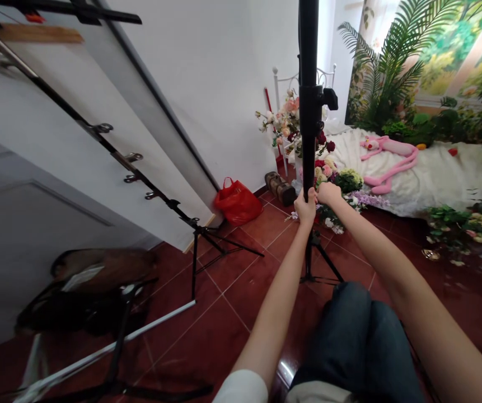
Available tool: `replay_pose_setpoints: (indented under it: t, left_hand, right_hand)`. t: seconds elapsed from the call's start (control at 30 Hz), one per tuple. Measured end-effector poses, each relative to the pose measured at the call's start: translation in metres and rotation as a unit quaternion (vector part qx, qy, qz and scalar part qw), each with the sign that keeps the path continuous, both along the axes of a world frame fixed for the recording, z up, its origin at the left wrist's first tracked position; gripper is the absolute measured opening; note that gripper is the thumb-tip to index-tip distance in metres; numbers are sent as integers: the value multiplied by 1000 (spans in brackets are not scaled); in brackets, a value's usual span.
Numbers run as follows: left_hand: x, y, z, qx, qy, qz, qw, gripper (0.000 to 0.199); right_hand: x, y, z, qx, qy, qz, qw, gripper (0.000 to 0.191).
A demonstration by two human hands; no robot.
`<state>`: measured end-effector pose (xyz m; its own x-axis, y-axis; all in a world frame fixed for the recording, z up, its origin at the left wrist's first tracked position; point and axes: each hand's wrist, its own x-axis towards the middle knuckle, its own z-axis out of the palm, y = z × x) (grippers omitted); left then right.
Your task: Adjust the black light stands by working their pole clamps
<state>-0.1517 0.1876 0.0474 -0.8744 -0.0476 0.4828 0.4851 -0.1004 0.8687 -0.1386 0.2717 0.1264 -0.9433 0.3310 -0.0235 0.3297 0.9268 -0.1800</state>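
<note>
A black light stand (308, 112) rises upright in front of me, out of the top of the view. My left hand (305, 209) is wrapped round its lower pole, thumb up. Right beside it, my right hand (330, 194) is closed against the pole's right side; its fingertips and whatever part of the stand they pinch are hidden. Higher on the pole sits a collar with a black knob (330, 99). The stand's spread legs (327, 260) rest on the tiled floor, close to my knees.
Left, another black stand (224, 246) stands beside a slanting bar with metal clips (134, 157). A red bag (238, 201) and a brown case (280, 188) lie by the wall. Flowers (285, 120) and a draped bed (434, 173) with a pink plush toy (392, 162) are behind the pole.
</note>
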Motion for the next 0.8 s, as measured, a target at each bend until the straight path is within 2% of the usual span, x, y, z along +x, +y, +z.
replay_pose_setpoints:
  t: [0.13, 0.23, 0.37, 0.5, 0.67, 0.8]
  left_hand:
    - [2, 2, 1, 11, -2, 7, 1000, 63]
    - [2, 2, 1, 7, -6, 14, 1000, 64]
    - [0, 3, -2, 0, -13, 22, 1000, 65]
    - [-2, 3, -5, -6, -12, 23, 1000, 65]
    - [-1, 1, -3, -17, -13, 19, 1000, 65]
    - [-1, 1, -2, -29, -12, 25, 999, 65]
  right_hand:
    - [-5, -3, -3, -9, -13, 2, 1000, 31]
    - [-3, 0, -13, -13, 22, 11, 1000, 37]
    - [-6, 13, -32, -80, 60, 91, 991, 52]
    - [-13, 23, -45, -163, 111, 159, 967, 54]
    - [-9, 18, -59, -217, 214, 115, 945, 62]
    - [-5, 9, -70, -222, 284, 67, 930, 67]
